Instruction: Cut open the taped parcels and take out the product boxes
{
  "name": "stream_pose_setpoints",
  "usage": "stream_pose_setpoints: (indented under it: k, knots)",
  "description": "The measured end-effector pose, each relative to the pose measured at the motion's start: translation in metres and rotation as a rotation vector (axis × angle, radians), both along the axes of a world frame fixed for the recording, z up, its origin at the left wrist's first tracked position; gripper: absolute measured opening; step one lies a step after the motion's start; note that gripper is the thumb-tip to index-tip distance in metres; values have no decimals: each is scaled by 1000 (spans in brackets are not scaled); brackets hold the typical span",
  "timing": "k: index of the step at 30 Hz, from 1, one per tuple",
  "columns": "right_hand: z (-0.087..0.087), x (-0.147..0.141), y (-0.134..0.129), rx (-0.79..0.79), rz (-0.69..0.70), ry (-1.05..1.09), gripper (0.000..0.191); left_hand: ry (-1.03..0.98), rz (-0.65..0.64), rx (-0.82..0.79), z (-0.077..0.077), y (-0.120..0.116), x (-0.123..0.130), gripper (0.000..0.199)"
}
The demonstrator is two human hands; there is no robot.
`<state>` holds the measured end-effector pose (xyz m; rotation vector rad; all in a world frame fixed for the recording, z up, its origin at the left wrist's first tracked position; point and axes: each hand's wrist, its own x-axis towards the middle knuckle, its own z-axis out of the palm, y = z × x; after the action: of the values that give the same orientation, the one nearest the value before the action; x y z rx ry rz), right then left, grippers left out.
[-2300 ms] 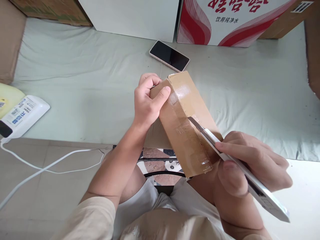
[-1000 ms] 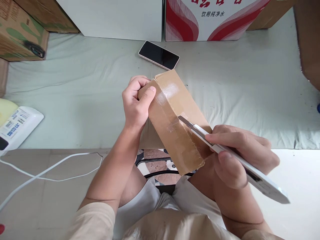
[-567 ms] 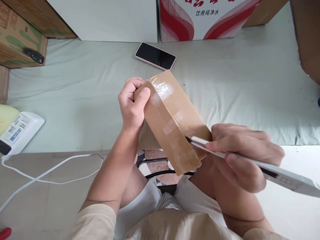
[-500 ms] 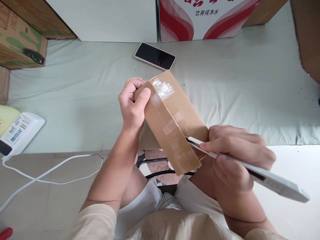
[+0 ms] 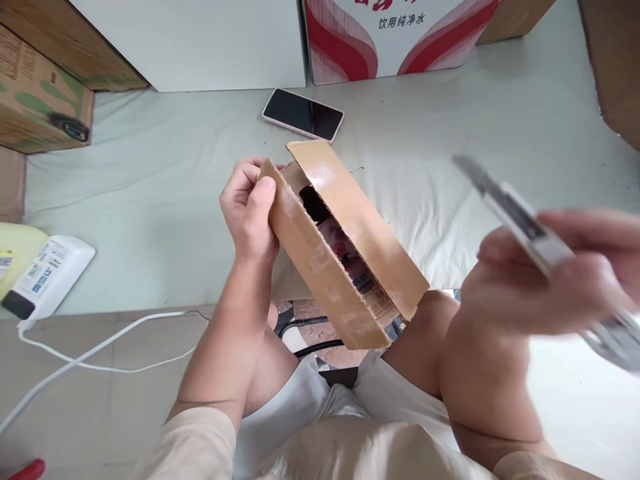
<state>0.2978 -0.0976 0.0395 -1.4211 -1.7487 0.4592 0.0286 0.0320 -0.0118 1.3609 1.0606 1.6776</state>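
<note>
My left hand point(image 5: 251, 207) grips the upper left corner of a brown cardboard box point(image 5: 320, 267), thumb on its near flap. The box is tilted over my knees, and its two long flaps stand parted. Through the gap, a dark item and a printed package point(image 5: 345, 250) show inside; the rest of the contents is hidden. Off to the right, away from the box, my right hand point(image 5: 560, 280) is closed around a utility knife point(image 5: 525, 223). The knife's blade points up and to the left, slightly blurred.
A phone point(image 5: 303, 115) lies on the green cloth point(image 5: 190, 147) beyond the box. Large cartons, one white and red point(image 5: 395, 50), line the back. At the left are a white device point(image 5: 53, 273) and a white cable point(image 5: 115, 333).
The box flaps have come apart, showing the inside. My right hand has moved the knife off the box, up and to the right. My left hand keeps its hold.
</note>
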Motion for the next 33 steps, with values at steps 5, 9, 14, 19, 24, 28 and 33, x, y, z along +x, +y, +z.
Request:
stream_pose_setpoints:
  k: [5, 9, 14, 19, 24, 28, 33]
  knots:
    - [-26, 5, 29, -157, -134, -186, 48, -21, 169, 166, -8, 8, -6, 44]
    - [-51, 11, 47, -304, -323, -287, 62, -28, 377, 259, -7, 8, -12, 41]
    - [-70, 16, 59, -461, -375, -349, 69, -7, 443, 272, 2, -9, -18, 25]
    - [-54, 10, 52, -127, -430, -121, 25, 35, 299, 442, 17, -34, -32, 28]
    - [-9, -16, 28, 341, 251, 279, 32, 264, -3, 477, 33, -49, -64, 45]
    - [3, -37, 21, 342, 392, 73, 51, 406, -178, 323, 38, -54, -74, 58]
    - [-10, -44, 21, 288, 245, -68, 77, 513, -267, 216, 38, -60, -72, 60]
